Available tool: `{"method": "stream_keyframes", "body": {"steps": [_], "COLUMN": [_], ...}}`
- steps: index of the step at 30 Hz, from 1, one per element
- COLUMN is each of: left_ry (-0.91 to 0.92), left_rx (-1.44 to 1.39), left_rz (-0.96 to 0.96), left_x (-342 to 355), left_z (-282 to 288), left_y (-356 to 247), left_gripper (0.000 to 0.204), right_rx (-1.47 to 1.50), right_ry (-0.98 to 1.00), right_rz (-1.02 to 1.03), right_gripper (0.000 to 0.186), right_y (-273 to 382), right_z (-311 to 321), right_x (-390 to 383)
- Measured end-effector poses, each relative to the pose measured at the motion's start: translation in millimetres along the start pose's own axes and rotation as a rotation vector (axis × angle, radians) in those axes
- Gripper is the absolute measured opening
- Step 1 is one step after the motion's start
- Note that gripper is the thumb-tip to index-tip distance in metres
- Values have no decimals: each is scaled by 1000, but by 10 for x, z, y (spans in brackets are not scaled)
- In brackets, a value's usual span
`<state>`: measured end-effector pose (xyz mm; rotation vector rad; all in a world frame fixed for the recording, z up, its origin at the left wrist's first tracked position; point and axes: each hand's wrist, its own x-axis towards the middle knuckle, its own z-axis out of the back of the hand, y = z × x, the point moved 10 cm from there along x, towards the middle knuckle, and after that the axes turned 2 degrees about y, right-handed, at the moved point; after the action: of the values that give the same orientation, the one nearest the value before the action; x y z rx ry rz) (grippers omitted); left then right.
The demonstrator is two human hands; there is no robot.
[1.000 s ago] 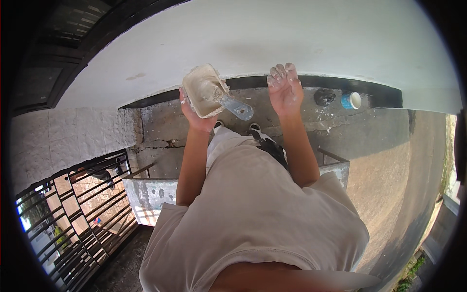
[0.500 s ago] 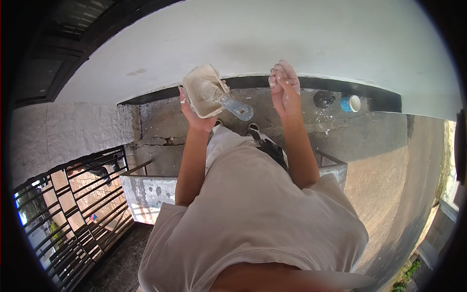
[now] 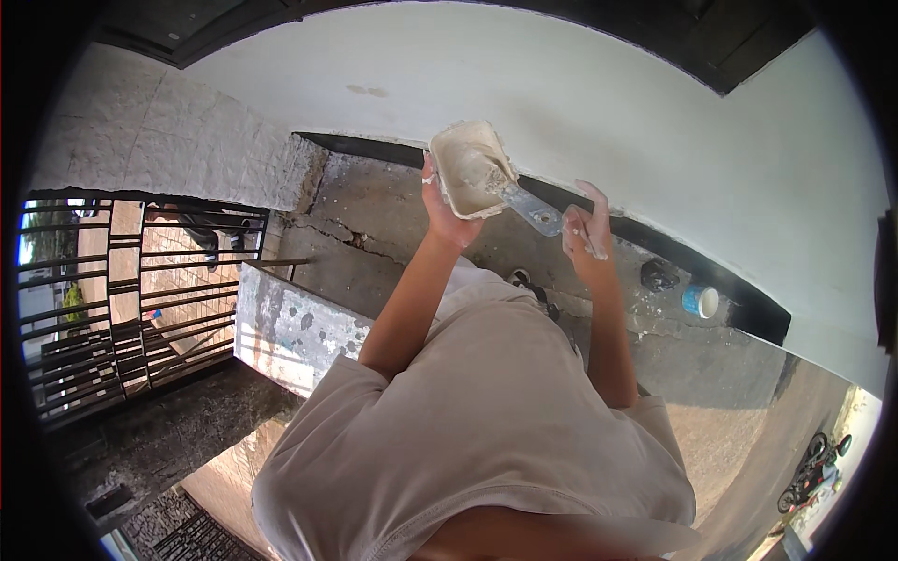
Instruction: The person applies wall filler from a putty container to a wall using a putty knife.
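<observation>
My left hand [image 3: 447, 217] grips a square, cream-coloured tub [image 3: 465, 173] crusted with pale putty, its fingers and thumb round the sides. A putty knife [image 3: 533, 209] lies in the tub, its blade end in the putty and its grey-blue handle, with a hole at the end, sticking out to the right. Close by the handle's end is my right hand [image 3: 589, 241], whitened with putty, its fingers apart and partly bent. Whether its fingertips touch the handle is hard to make out.
A white wall [image 3: 561, 103] with a black band along its foot stands ahead. On the concrete floor at right are a dark plastic bag [image 3: 659, 275] and a blue-and-white bucket [image 3: 700, 301]. A barred metal gate [image 3: 140, 280] and a low, peeling wall [image 3: 295, 323] are at left.
My view has turned, so the wall and floor look tilted. My right hand has come in to the putty knife's handle, its fingers spreading from a closer curl. The left still holds the tub.
</observation>
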<state>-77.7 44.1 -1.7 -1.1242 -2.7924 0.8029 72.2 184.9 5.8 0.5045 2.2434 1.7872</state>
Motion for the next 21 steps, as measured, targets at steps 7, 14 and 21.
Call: {"method": "stream_keyframes", "body": {"steps": [7, 14, 21], "left_ry": [-78, -41, 2], "left_rx": [-57, -18, -20], "left_rz": [-174, -270, -206], "left_x": [36, 122, 99], "left_z": [117, 420, 643], "left_y": [-131, -760, -1169], "left_gripper": [74, 77, 77], "right_rx": [-570, -653, -700], "right_ry": [135, 65, 111], "right_rz": [495, 484, 519], "right_gripper": [56, 23, 22], "right_y": [730, 642, 692], "right_z": [-827, -1502, -2201], "right_x": [265, 287, 523]}}
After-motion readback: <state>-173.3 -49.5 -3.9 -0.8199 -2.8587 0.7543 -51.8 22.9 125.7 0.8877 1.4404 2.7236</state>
